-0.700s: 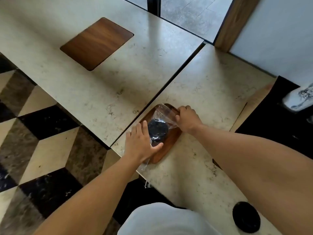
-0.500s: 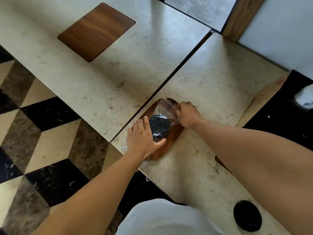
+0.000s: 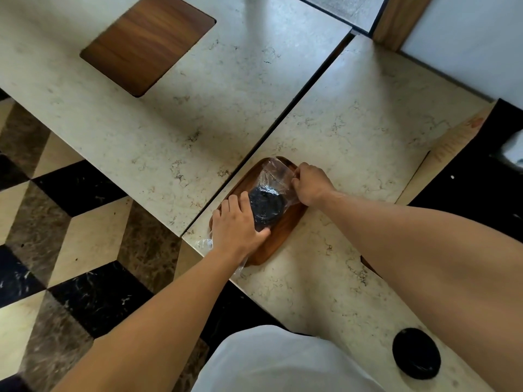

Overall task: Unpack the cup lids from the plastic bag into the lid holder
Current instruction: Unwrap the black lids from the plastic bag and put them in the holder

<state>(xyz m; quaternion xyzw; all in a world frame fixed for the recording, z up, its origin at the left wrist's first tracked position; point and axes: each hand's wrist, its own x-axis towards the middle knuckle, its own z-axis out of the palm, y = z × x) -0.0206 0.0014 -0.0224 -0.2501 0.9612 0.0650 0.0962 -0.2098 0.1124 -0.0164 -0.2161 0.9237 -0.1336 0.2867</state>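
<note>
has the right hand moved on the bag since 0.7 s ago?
No. The right hand grips the plastic bag at the same far end of the wooden tray; only the camera shifted.

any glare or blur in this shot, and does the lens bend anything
Head view: soft window glare washes the pale tabletop at the top; the clear plastic bag throws small highlights over the black lids. The centre and both hands, left hand and right hand, are fairly sharp. The lower-left floor smears. Wide-angle distortion bows the table seam and enlarges the forearms.
</note>
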